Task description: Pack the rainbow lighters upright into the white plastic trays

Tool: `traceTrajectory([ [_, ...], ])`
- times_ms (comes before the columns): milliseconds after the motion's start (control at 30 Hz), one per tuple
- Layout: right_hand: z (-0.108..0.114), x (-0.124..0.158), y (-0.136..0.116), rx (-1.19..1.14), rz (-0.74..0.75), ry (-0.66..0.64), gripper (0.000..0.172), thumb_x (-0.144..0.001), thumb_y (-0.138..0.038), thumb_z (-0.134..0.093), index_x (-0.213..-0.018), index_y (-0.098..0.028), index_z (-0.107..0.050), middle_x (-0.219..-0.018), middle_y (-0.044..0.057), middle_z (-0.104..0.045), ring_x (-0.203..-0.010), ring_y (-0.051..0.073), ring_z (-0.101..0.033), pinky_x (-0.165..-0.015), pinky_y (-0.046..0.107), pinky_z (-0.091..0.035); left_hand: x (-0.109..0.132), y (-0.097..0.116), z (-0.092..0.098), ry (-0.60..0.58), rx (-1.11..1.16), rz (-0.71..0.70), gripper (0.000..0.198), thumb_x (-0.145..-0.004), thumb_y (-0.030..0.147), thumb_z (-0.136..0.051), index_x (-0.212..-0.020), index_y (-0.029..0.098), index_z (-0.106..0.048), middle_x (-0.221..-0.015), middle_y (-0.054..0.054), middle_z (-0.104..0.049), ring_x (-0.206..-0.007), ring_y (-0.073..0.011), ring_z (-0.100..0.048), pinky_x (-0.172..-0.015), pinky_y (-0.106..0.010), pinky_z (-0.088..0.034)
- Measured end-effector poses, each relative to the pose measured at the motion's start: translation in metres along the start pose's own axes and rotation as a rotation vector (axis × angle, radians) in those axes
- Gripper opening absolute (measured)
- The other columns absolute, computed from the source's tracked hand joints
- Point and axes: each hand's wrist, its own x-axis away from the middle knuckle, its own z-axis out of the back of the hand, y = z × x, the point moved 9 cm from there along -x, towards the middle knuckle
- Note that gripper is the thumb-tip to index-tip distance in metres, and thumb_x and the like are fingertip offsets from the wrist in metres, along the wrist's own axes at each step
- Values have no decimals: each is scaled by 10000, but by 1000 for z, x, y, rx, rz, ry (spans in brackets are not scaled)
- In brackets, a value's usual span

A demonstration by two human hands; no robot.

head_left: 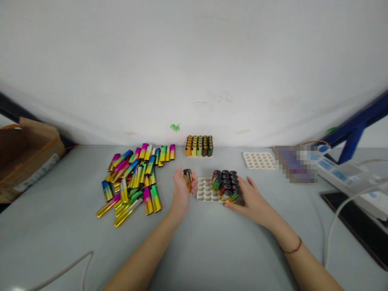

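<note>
My left hand [182, 190] is closed round a single lighter [187, 179], held upright just left of a white slotted tray [205, 191]. The tray's right half is filled with several upright lighters [226, 184] with dark tops; its left slots show bare. My right hand [250, 199] rests at the tray's right edge, fingers against the tray and the standing lighters. A loose heap of colourful metallic lighters [135, 176] lies on the grey table to the left of my left hand.
A full tray of lighters [199, 146] stands at the back by the white wall. An unfilled white tray [258, 160] lies at back right. A cardboard box [26, 157] is at far left. A power strip [345, 176], cables and a dark flat object [360, 226] are at right.
</note>
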Motion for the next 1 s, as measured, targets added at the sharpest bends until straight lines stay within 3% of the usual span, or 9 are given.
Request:
traceTrajectory([
  [167, 1, 0, -1, -7, -5, -3, 803, -839, -552, -634, -1485, -182, -335, -1477, 196, -477, -1397, 330, -401, -1169, 626, -170, -2, 4, -3, -65, -41, -123, 316, -825, 437, -423, -733, 174, -572, -579, 24, -441, -541, -130, -439, -546, -252, -395],
  [300, 1, -1, -2, -9, -10, -14, 802, -839, -552, -634, -1480, -170, -340, -1484, 202, -464, -1401, 329, -395, -1170, 624, -166, 2, 6, -4, -90, -140, -259, 303, -840, 454, -535, -884, 170, -631, -719, 2, -530, -717, -147, -514, -698, -257, -433],
  [467, 1, -1, -2, -2, -20, -14, 786, -836, -519, -648, -1468, -159, -350, -1485, 205, -463, -1404, 327, -390, -1170, 622, -170, 9, 14, -17, -287, -398, -410, 271, -800, 397, -690, -975, 197, -635, -872, -24, -619, -838, -157, -551, -801, -263, -442],
  [667, 3, -1, -4, -17, -5, -4, 786, -839, -512, -644, -1482, -191, -327, -1481, 188, -473, -1405, 330, -387, -1161, 641, -174, 10, 19, -25, -526, -665, -332, 210, -759, 335, -736, -902, 187, -691, -879, -55, -693, -821, -176, -606, -828, -294, -468],
  [800, 3, -1, -5, -17, 5, 7, 805, -839, -513, -647, -1499, -202, -306, -1473, 189, -483, -1396, 334, -401, -1160, 642, -168, 12, 20, -28, -545, -729, -333, 201, -755, 323, -736, -902, 191, -702, -929, -72, -720, -859, -191, -640, -846, -309, -485],
  [1000, 3, 0, -5, -9, 6, 12, 812, -838, -508, -648, -1508, -214, -296, -1481, 184, -475, -1404, 333, -390, -1162, 633, -174, 19, 18, -39, -559, -856, -407, 149, -731, 311, -749, -844, 216, -733, -827, -39, -736, -756, -181, -635, -765, -289, -494],
])
